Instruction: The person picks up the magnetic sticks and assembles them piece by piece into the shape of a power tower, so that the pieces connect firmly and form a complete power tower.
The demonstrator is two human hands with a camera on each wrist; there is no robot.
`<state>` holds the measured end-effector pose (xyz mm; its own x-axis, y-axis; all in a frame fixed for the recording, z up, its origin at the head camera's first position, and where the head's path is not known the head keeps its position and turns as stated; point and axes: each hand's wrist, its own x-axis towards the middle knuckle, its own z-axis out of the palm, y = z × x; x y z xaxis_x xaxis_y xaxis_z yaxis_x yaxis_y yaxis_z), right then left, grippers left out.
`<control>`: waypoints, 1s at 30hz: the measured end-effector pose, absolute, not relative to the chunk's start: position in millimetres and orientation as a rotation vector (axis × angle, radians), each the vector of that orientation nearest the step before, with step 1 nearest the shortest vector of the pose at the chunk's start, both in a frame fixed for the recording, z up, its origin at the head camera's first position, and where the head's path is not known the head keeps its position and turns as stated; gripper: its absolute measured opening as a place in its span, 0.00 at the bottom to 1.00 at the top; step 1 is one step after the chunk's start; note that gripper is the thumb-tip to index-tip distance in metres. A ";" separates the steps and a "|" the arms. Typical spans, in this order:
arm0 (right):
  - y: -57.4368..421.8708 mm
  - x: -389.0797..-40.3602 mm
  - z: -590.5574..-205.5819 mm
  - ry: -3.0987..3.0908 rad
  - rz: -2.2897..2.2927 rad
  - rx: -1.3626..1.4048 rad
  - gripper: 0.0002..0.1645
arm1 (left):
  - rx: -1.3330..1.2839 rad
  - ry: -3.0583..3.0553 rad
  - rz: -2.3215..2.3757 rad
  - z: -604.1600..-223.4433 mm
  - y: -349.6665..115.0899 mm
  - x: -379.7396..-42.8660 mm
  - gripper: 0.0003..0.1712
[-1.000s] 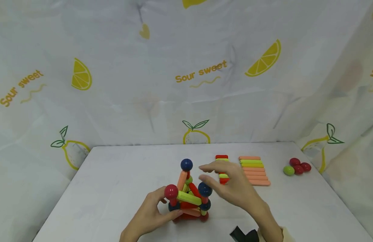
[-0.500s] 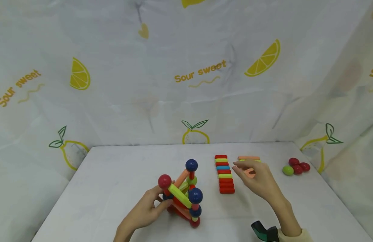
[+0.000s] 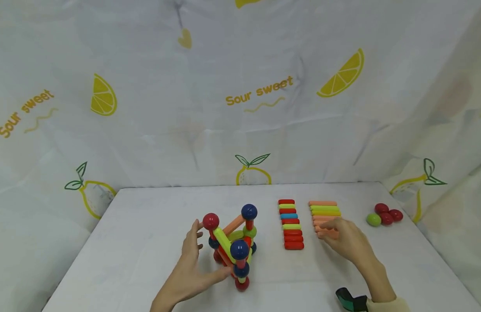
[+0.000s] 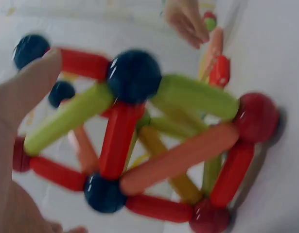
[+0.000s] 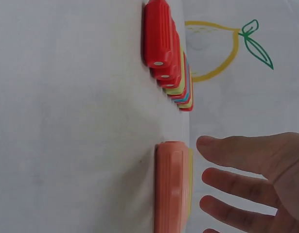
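Note:
A frame built of magnetic rods and balls (image 3: 224, 242) stands on the table, with a red ball (image 3: 211, 221) and blue balls (image 3: 239, 250) on its top corners. My left hand (image 3: 191, 271) is spread at its left side, fingers by the red-topped corner and thumb right at the front blue-balled corner. The left wrist view shows a salmon rod (image 4: 181, 158) running diagonally across one face of it. Over the near end of a row of salmon and yellow rods (image 3: 324, 212) hovers my right hand (image 3: 347, 242). In the right wrist view its fingers are extended, holding nothing, beside a salmon rod (image 5: 171, 189).
A row of short red, green and blue rods (image 3: 291, 227) lies between the frame and the salmon rods. Red balls (image 3: 382, 208) and a green ball (image 3: 373, 219) sit at the far right. Behind the table hangs a lemon-printed curtain (image 3: 178, 143).
The rod frame has turned in my left hand, whose fingers have loosened and spread. My right hand has moved right, away from the frame, to the salmon rods.

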<state>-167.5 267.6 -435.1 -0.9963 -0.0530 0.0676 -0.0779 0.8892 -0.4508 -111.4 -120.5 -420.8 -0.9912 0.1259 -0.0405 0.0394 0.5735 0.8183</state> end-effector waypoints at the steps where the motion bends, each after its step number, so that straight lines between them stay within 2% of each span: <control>1: 269.0 -168.1 -436.6 -3.014 0.706 0.102 0.18 | 0.083 2.697 1.396 -420.1 -114.8 -109.4 0.79; 6: 272.9 -171.1 -444.0 -3.087 0.652 0.064 0.17 | -0.112 2.660 1.472 -423.7 -84.6 -99.5 0.82; 13: 273.3 -173.9 -451.3 -3.098 0.599 0.054 0.17 | -0.152 2.756 1.569 -434.7 -70.3 -95.8 0.74; 16: 273.4 -174.1 -454.2 -3.090 0.590 0.071 0.17 | -0.057 2.781 1.569 -437.2 -73.5 -97.8 0.71; 23: 274.1 -173.0 -456.9 -3.111 0.627 0.073 0.16 | 0.340 2.770 1.493 -439.9 -89.9 -107.3 0.67; 30: 258.5 -163.6 -433.5 -2.896 0.735 0.243 0.14 | 0.508 2.911 1.395 -438.1 -99.5 -106.3 0.67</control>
